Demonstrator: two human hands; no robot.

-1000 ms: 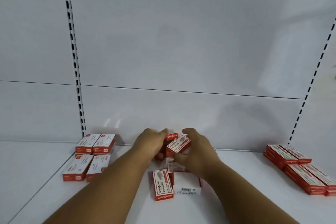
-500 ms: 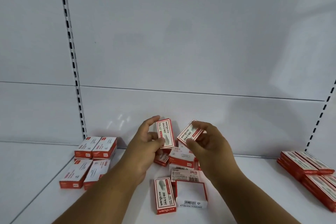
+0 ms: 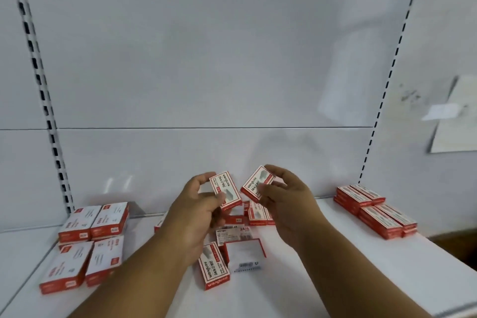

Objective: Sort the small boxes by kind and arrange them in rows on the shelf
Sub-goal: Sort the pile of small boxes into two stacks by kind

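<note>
My left hand pinches a small red-and-white staple box, held upright above the white shelf. My right hand grips a second box of the same kind, tilted, just to the right of the first. Below and behind both hands lies a loose pile of similar boxes, some face down and white. A wider kind of red box stands in rows at the left. Long flat red boxes are stacked in rows at the right.
The white back panel rises behind the shelf, with slotted uprights at the left and right. A paper sheet hangs on the wall at the far right. Bare shelf surface lies between the pile and the right rows.
Both hands have lifted one box each out of the middle pile and now hold them higher, side by side. The view has shifted toward the right.
</note>
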